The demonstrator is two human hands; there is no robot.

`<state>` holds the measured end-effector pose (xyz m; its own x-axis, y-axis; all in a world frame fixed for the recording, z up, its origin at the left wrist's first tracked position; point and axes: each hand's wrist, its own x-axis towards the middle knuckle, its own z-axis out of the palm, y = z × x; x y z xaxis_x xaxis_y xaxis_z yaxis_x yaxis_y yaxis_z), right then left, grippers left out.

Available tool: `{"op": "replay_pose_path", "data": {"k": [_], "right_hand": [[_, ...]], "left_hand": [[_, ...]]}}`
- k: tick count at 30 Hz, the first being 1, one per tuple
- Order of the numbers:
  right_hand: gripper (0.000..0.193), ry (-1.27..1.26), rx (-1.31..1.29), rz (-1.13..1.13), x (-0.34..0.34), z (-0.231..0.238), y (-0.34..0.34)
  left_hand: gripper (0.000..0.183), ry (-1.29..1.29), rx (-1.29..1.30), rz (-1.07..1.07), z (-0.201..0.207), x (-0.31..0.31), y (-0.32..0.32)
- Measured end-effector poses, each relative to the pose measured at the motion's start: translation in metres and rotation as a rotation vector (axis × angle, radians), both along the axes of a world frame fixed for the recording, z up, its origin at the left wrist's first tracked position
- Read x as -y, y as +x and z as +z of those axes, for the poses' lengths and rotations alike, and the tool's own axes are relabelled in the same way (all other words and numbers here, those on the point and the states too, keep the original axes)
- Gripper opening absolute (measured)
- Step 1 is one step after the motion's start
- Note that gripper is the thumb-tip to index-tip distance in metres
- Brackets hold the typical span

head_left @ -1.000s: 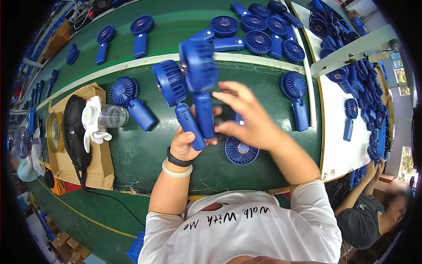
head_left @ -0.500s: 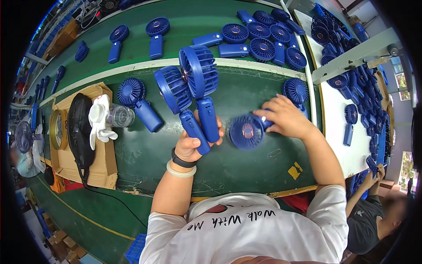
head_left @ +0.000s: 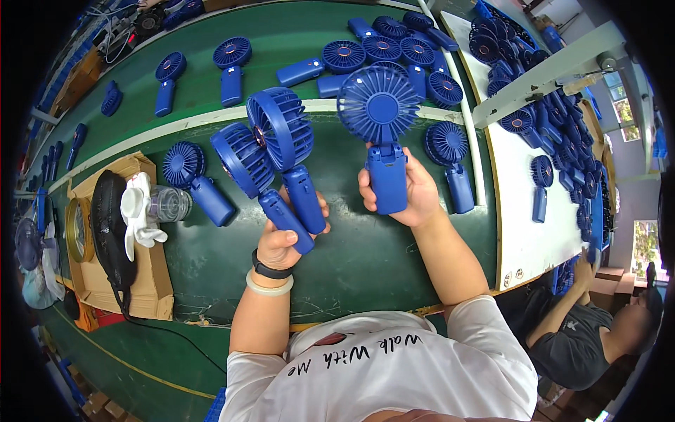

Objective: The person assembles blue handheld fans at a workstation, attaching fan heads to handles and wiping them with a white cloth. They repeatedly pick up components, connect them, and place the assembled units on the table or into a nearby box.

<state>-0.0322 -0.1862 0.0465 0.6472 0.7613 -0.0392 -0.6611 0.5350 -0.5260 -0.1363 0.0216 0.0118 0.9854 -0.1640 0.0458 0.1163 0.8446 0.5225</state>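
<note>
My left hand (head_left: 280, 243) grips the handles of two blue handheld fans, one fan (head_left: 286, 221) nearer and one fan (head_left: 306, 200) behind it, their round cages touching. In my right hand (head_left: 418, 188) is another blue handheld fan (head_left: 387, 179), held upright by its handle; its round back faces me, and fingers wrap the handle's sides. On the green table, a blue fan (head_left: 211, 200) lies to the left of my left hand. A further blue fan (head_left: 460, 188) lies just right of my right hand.
At left, a cardboard tray (head_left: 156, 285) holds a black pouch (head_left: 112, 232), a white glove (head_left: 138, 211) and a yellow tape roll (head_left: 76, 228); a clear jar (head_left: 172, 204) lies beside them. Several fans lie beyond the white strip (head_left: 197, 125). More cover the white table (head_left: 517, 232), near a person (head_left: 573, 337).
My right hand has lifted its fan from low over the table to upright, turning its back toward me. The left hand still holds its two fans. The whole view has shifted slightly.
</note>
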Motion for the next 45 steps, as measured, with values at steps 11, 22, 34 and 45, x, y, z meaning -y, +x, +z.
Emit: {"op": "replay_pose_path", "data": {"k": [11, 22, 34, 45], "right_hand": [[0.046, -0.512, 0.311, -0.184, -0.009, -0.005, -0.014], [0.043, -0.522, 0.329, -0.279, -0.006, -0.007, -0.008], [0.042, -0.52, 0.391, -0.4, -0.01, -0.01, -0.005], [0.036, -0.612, 0.446, -0.395, -0.002, -0.006, -0.002]], "left_hand": [[0.064, -0.028, -0.051, 0.059, -0.007, 0.0, -0.002], [0.067, -0.021, -0.076, 0.043, -0.004, 0.001, -0.001], [0.066, -0.023, -0.081, 0.028, -0.005, 0.003, -0.001], [0.065, -0.043, -0.077, 0.018, -0.006, 0.002, -0.001]]}}
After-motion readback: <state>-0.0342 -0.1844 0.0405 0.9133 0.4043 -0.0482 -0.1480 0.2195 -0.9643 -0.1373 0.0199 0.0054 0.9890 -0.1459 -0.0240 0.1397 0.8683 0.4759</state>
